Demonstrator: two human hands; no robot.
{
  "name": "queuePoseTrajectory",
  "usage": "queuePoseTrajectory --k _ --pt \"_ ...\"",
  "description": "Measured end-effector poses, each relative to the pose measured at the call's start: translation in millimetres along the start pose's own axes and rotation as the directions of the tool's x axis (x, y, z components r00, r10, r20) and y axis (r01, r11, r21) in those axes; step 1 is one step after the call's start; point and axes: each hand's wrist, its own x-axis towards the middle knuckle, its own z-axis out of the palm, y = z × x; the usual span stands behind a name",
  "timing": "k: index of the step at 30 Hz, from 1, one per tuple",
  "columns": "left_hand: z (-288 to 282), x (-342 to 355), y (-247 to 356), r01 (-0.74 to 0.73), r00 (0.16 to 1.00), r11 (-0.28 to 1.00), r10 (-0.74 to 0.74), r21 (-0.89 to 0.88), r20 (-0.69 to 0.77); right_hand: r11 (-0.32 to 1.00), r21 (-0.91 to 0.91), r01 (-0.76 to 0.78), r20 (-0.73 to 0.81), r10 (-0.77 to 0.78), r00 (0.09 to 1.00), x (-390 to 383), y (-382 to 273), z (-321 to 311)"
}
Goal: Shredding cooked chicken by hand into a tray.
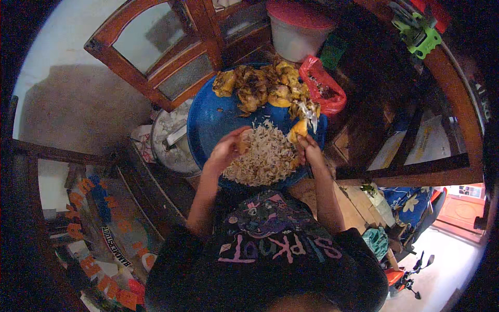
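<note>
A large blue tray [200, 117] lies before me, with a heap of shredded chicken [262, 156] at its near side. My right hand [311, 152] grips a yellow-skinned piece of chicken [298, 130] at the heap's right edge. On the left edge of the heap is my left hand [228, 150], its fingers curled inward; whatever lies in them is hard to make out. Several browned whole cooked chickens [252, 88] line the far side of the tray. Pale stripped scraps [310, 112] sit just beyond my right hand.
An open red plastic bag [338, 101] with dark scraps leans at the tray's far right. Left of the tray stands a round metal pot [158, 140] with whitish contents and a flat metal tool [178, 133]. A white bucket [299, 41] with a red lid stands behind, beside wooden glass-paned doors [202, 36].
</note>
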Motion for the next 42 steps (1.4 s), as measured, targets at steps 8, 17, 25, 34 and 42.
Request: queuePoseTrajectory --k 8,17,25,34,42 --pt "23 -6 -24 -0.154 0.963 0.986 0.135 -0.067 -0.235 0.822 -0.555 0.127 -0.062 -0.193 0.979 65 91 -54" --pt "50 -22 -17 -0.208 0.974 0.954 0.182 -0.216 -0.134 0.933 -0.226 0.282 0.491 -0.141 0.860 -78 -64 83" --pt "47 -29 -12 -0.219 0.964 0.955 0.244 0.201 -0.109 0.970 -0.230 0.081 0.539 0.058 0.841 -87 -80 84" --pt "53 -25 -14 -0.320 0.913 0.794 0.404 0.517 -0.056 0.948 -0.263 0.182 0.515 -0.022 0.857 -83 -69 89" --pt "55 -20 -19 -0.334 0.824 0.584 0.563 0.740 -0.072 0.885 -0.370 0.282 0.339 -0.154 0.928 -63 -37 97"
